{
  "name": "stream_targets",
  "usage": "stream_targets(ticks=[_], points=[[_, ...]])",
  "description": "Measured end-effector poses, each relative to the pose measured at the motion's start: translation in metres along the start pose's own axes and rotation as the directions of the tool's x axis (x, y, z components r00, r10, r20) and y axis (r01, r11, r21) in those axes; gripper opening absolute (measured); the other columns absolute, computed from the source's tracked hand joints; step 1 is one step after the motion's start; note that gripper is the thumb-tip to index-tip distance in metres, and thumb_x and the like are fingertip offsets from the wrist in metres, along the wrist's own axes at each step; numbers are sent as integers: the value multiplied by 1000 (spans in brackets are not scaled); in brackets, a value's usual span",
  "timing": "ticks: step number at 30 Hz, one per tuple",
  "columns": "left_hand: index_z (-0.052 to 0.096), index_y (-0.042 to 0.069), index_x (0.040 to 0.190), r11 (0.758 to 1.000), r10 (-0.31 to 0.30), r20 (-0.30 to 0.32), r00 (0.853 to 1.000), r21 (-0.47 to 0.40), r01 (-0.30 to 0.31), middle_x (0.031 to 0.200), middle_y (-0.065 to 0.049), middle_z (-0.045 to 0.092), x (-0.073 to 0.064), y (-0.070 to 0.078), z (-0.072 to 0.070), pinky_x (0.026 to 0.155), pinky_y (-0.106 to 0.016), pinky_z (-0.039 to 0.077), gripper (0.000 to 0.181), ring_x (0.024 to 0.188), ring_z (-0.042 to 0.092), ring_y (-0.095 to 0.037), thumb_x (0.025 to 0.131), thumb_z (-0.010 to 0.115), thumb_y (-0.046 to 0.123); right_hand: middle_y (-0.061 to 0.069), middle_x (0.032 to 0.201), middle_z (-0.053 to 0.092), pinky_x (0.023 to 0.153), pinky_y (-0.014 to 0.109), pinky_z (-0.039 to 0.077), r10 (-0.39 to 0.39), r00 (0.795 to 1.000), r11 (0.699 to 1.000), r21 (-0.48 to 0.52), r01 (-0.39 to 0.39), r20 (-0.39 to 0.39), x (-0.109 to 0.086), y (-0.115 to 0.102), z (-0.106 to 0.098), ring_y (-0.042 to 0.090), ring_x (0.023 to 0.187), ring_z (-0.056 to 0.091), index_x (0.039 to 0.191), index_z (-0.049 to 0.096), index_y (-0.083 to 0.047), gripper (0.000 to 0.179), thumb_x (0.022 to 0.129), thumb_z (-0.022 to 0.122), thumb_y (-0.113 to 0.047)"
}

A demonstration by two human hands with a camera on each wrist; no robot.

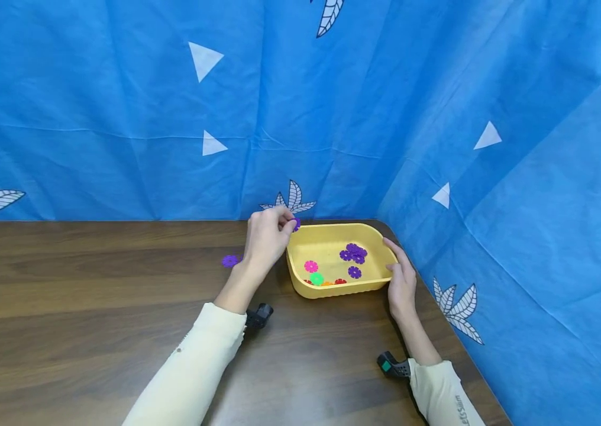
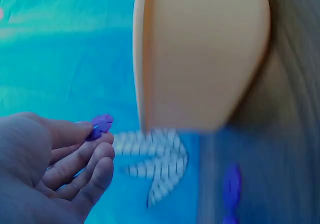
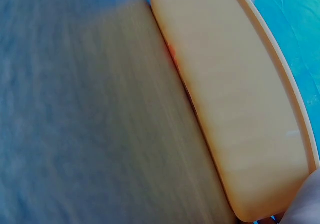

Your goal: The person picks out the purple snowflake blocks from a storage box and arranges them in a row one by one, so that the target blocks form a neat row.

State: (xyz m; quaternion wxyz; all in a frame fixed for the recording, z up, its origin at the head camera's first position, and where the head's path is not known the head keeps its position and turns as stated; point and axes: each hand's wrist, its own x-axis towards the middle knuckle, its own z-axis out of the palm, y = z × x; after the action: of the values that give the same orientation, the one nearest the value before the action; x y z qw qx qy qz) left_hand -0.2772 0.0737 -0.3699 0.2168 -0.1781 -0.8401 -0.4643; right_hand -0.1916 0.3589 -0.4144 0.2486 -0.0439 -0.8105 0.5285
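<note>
My left hand (image 1: 267,238) is raised at the left edge of a yellow plastic bin (image 1: 324,241). Between thumb and fingertips it pinches a purple snowflake disc (image 2: 102,126), a small notched plastic piece. On the other side, my right hand (image 1: 401,283) grips the bin's right end, thumb over the rim; only a sliver of this hand (image 3: 306,204) shows in the right wrist view. Inside the bin lie several purple discs (image 1: 354,272), a pink disc (image 1: 311,266), a green disc (image 1: 316,278) and some red and orange ones, partly hidden by the front wall.
Another purple disc (image 1: 229,261) lies on the brown wooden table (image 1: 93,296), left of the bin and partly behind my left wrist. A blue patterned curtain (image 1: 146,106) hangs along the table's back and right edges.
</note>
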Motion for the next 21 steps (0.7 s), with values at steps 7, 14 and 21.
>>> stream_targets(ticks=[7, 14, 21], points=[[81, 9, 87, 984, -178, 18, 984, 22, 178, 81, -7, 78, 1, -40, -44, 74, -38, 51, 7, 76, 68, -23, 93, 81, 12, 15, 158, 52, 128, 52, 25, 1, 1000, 1000, 5, -1, -3, 0, -3, 0, 29, 152, 39, 149, 56, -2, 54, 99, 37, 8], [80, 0, 93, 943, -313, 239, 919, -37, 331, 81, -15, 77, -3, -78, -89, 60, -26, 53, 9, 65, 68, -19, 94, 80, 9, 15, 158, 52, 128, 51, 24, 18, 1000, 1000, 10, -18, 1, -1, -2, -1, 29, 152, 38, 150, 55, -2, 55, 100, 37, 8], [75, -8, 100, 923, -303, 512, 804, -54, 382, 78, -8, 73, -6, -109, -127, 59, -32, 59, 12, 62, 64, -15, 94, 75, 2, 15, 159, 51, 129, 52, 23, 18, 1000, 1000, 11, -18, 8, -2, -3, 0, 29, 153, 37, 150, 55, -3, 54, 100, 37, 7]])
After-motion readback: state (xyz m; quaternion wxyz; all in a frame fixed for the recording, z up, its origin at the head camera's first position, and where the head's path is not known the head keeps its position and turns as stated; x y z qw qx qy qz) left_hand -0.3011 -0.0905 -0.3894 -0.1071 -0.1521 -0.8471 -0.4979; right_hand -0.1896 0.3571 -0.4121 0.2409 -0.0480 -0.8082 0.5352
